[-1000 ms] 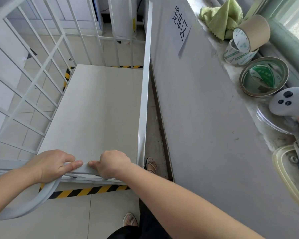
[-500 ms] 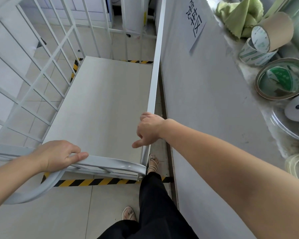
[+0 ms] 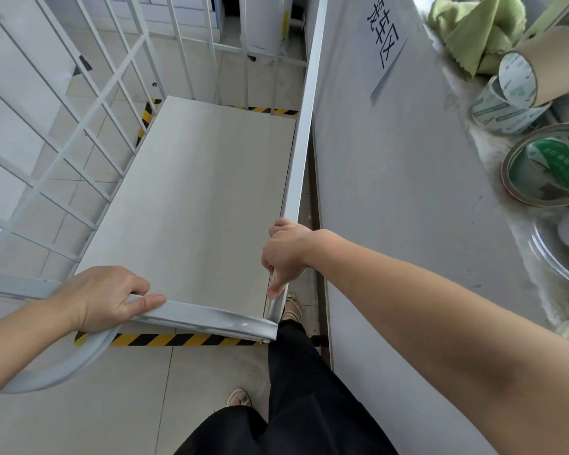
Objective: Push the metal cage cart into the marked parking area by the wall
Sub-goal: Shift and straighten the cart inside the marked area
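Observation:
The white metal cage cart (image 3: 194, 198) stands right in front of me, its flat pale deck seen from above and its barred side running up the left. My left hand (image 3: 102, 298) is shut on the cart's near top rail. My right hand (image 3: 284, 254) grips the cart's right-hand rail, next to the grey wall (image 3: 391, 198). Yellow-black floor tape (image 3: 178, 339) marks the parking area; strips show under the cart's near edge and at its far end. The cart's right side runs parallel to the wall with a narrow gap.
A paper sign with characters (image 3: 386, 34) hangs on the wall. The ledge on the right holds tape rolls (image 3: 519, 90), a green cloth (image 3: 473, 31) and a round tin (image 3: 549, 165). My legs in black trousers (image 3: 296, 389) stand by the cart's near right corner.
My right hand left the near rail and took hold of the cart's right-hand rail. The cart's far end has shifted closer to the wall. My left hand kept its grip.

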`<state>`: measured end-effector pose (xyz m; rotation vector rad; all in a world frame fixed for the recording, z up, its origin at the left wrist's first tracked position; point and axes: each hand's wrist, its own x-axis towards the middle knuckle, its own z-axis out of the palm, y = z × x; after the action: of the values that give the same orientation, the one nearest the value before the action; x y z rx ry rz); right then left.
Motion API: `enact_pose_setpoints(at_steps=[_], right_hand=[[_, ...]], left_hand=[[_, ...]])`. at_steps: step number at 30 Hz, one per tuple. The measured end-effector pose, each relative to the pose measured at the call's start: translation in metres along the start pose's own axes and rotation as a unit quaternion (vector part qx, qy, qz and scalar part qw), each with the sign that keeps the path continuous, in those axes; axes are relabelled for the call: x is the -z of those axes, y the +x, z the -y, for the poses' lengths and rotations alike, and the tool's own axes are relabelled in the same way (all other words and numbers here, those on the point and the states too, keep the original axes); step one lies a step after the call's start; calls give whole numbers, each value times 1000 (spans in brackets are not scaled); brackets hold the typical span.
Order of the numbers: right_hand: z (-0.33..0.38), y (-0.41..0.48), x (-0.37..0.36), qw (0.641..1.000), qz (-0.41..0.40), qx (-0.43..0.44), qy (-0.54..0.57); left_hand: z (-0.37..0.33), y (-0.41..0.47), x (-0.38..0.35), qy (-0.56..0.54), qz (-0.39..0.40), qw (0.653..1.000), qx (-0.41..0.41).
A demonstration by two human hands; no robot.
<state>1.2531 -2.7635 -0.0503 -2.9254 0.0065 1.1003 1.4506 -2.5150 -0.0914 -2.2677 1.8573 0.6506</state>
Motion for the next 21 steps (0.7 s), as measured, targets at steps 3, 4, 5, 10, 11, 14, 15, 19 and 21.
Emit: enact_pose_setpoints(at_steps=[3,4,5,10,11,14,15,19,21], right_hand=[[-1,2,-1,1000,-5,8,13],[-3,3,-2,1000,-14,11,24],[-5,5,-4,999,-24,13,35],[-9,6,-11,995,-73,23,58],[-9,6,-10,995,-77,24,57],[-8,5,-12,995,-77,24,54],[-8,5,-11,995,-77,22,52],[-6,6,-9,997,-60,10,44],[-7,6,-7,998,-51,4,43]], left_hand=[[-1,-1,-1,-1,-5,1000,-5],[-2,0,0,-2,-7,1000,-6],[-1,0,0,-2,-9,1000,-7],[0,-1,-3,-1,-15,1000,0],[0,-1,-3,2,-17,1000,1],[-2,-1,-1,0,-20,1000,-1],[-2,-1,-1,0,-22,1000,-3],[-2,-2,1,1,-17,1000,-10],[-2,-2,0,5,-20,1000,-16]])
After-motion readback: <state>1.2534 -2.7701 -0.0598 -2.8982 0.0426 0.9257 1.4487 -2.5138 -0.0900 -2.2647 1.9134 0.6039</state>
